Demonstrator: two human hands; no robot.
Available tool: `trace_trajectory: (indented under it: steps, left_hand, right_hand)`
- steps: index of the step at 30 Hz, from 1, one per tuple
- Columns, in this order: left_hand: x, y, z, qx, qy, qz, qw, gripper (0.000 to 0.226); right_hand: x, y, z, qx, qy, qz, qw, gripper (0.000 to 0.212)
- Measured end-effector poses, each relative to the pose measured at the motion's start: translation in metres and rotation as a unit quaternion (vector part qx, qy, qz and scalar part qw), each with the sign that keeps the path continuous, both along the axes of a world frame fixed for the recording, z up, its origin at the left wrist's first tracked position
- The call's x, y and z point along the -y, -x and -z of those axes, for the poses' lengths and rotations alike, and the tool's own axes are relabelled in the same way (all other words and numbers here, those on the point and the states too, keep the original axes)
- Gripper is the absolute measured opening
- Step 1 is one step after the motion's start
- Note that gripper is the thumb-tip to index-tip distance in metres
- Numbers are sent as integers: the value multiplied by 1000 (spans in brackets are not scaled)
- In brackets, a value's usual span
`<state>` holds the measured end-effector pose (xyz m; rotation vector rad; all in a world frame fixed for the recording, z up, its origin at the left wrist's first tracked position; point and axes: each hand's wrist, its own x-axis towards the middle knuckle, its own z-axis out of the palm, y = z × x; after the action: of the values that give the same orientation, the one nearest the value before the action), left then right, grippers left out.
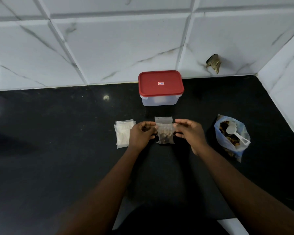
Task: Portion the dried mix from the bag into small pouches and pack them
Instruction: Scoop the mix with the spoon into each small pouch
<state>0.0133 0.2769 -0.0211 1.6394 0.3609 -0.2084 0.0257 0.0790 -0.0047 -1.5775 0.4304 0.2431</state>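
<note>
- The left hand (141,133) and right hand (188,131) pinch the filled pouch (165,134) with their fingers (181,122), just in front of the red-lidded container (160,89).
- Risk: an incompletely pressed seal, spilling dried mix (165,138) onto the counter (75,133).

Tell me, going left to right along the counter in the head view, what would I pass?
Stack of empty pouches, left hand, small filled pouch pinched by both hands, right hand, bag of dried mix with a white scoop in it.
</note>
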Motion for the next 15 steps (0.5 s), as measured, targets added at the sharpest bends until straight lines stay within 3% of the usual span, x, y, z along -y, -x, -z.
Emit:
trace_trajectory:
  steps: [4, 8, 15]
  left_hand:
    - [0, 7, -6, 13, -13, -4, 1000, 15]
    - [-4, 16, -6, 35, -85, -7, 996, 15]
    - [-22, 38, -14, 39, -182, -61, 981, 14]
  right_hand:
    - [3, 10, -4, 11, 34, 11, 999, 18]
    - [5, 24, -10, 56, 121, 9, 991, 15]
    - [-33, 40, -25, 122, 175, -139, 967, 9]
